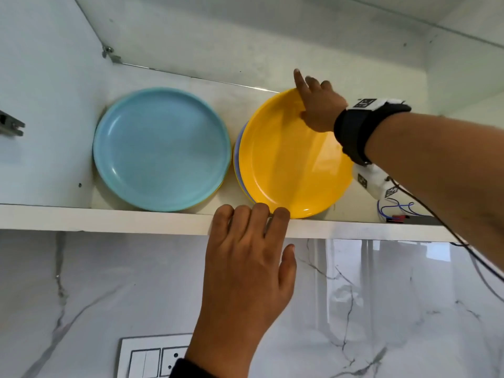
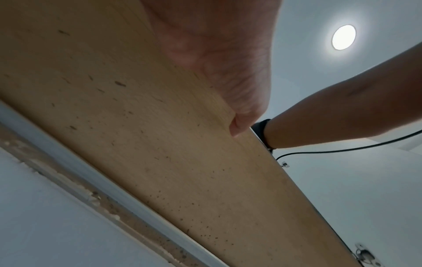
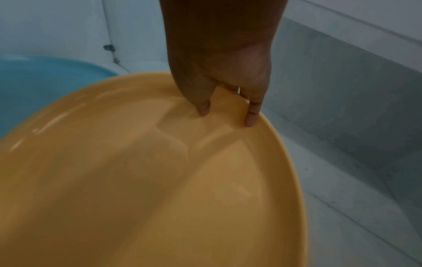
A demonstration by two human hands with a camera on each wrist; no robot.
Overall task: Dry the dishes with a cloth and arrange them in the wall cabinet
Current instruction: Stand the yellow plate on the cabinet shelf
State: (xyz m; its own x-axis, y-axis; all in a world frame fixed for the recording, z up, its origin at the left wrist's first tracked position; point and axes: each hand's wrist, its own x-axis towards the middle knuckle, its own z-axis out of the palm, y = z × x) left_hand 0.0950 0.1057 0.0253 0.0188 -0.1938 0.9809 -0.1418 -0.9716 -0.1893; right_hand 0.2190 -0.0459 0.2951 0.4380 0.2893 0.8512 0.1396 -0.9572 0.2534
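A yellow plate (image 1: 286,165) (image 3: 160,180) lies on top of a stack of plates (image 1: 237,154) at the right of the cabinet shelf (image 1: 109,219). My right hand (image 1: 313,105) (image 3: 226,108) holds its far rim, thumb on the inner face and fingers over the edge. The index finger sticks up. A light blue plate (image 1: 161,148) (image 3: 45,75) lies to the left, close beside the stack. My left hand (image 1: 270,230) grips the shelf's front edge just before the yellow plate, fingers on top, thumb (image 2: 237,124) against the underside. No cloth is in view.
A glass shelf on a metal bracket (image 1: 111,54) spans the cabinet above the plates. Loose wires (image 1: 395,211) lie at the shelf's right end. Below are a marble wall (image 1: 381,309) and a switch plate (image 1: 152,358). A hinge (image 1: 11,126) juts from the left side.
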